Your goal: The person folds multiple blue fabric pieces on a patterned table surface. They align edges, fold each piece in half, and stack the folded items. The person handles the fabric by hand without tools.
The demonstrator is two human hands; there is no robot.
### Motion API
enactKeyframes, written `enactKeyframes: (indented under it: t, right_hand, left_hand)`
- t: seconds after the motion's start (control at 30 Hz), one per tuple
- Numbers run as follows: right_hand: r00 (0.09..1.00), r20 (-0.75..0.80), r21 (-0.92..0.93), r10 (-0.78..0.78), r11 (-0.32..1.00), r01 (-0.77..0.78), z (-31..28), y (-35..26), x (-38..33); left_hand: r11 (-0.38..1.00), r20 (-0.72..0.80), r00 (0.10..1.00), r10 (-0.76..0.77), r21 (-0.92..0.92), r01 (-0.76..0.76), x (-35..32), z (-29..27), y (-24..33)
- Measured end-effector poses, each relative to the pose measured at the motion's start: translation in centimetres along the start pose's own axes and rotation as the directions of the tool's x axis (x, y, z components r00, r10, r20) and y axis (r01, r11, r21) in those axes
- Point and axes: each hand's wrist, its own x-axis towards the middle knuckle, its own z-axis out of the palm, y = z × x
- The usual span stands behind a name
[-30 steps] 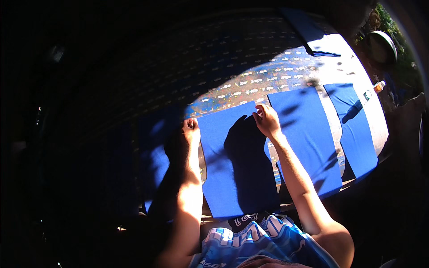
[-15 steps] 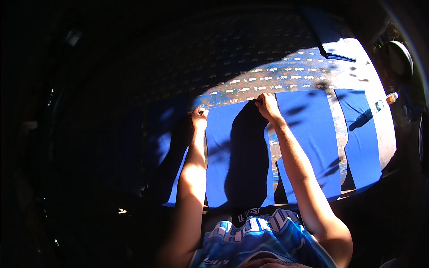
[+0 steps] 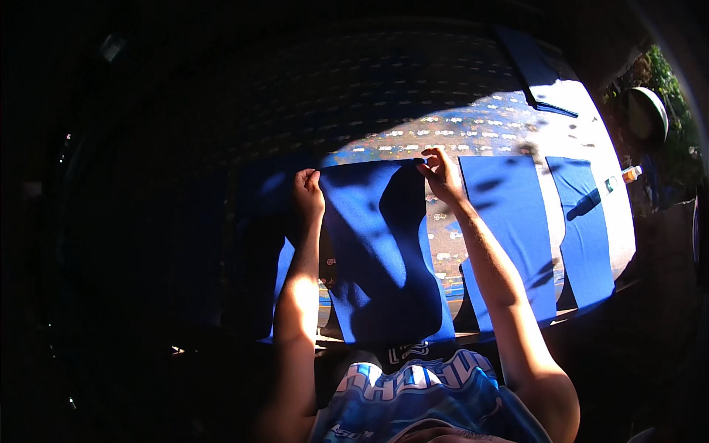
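Note:
A blue fabric panel [image 3: 365,214] hangs between my hands, its far edge pulled taut and its lower part reaching back toward my shirt. My left hand [image 3: 309,193] is closed on its far left corner, the thumb along the edge. My right hand [image 3: 443,177] pinches the far right corner between thumb and fingers. Dark shadows cover much of the panel. To its right lies a second blue fabric panel [image 3: 509,229], flat and apart from it. More blue fabric [image 3: 283,277] lies at the left, mostly lost in shade behind my left forearm.
These pieces lie on a table with a worn printed covering [image 3: 443,133]. A narrower blue piece [image 3: 587,244] lies farther right, near a clear bottle with an orange cap [image 3: 631,174]. Folded blue fabric [image 3: 543,81] rests at the far right. The left side is very dark.
The panel's far edge has come up off the table, and both hands have shifted slightly left with it. The gap between it and the panel on the right has widened.

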Motion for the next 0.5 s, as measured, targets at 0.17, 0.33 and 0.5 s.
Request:
enactKeyframes:
  t: [0.17, 0.33, 0.5]
  right_hand:
    - [0.998, -0.057, -0.19, 0.012, 0.981, -0.022, 2.4, -1.3, 1.2]
    - [0.982, -0.161, -0.272, -0.098, 0.961, 0.051, 2.7, 0.7, 3.2]
    - [1.0, 0.022, -0.397, -0.015, 0.918, 0.022, 2.0, 1.1, 3.8]
  left_hand:
    - [0.961, 0.134, 0.986, -0.096, 0.271, 0.057, 3.5, -1.0, 1.7]
    - [0.947, 0.256, 0.959, -0.121, 0.321, 0.033, 5.4, 1.1, -1.3]
    - [0.975, 0.304, 0.938, -0.167, 0.192, 0.111, 6.3, 4.0, -1.6]
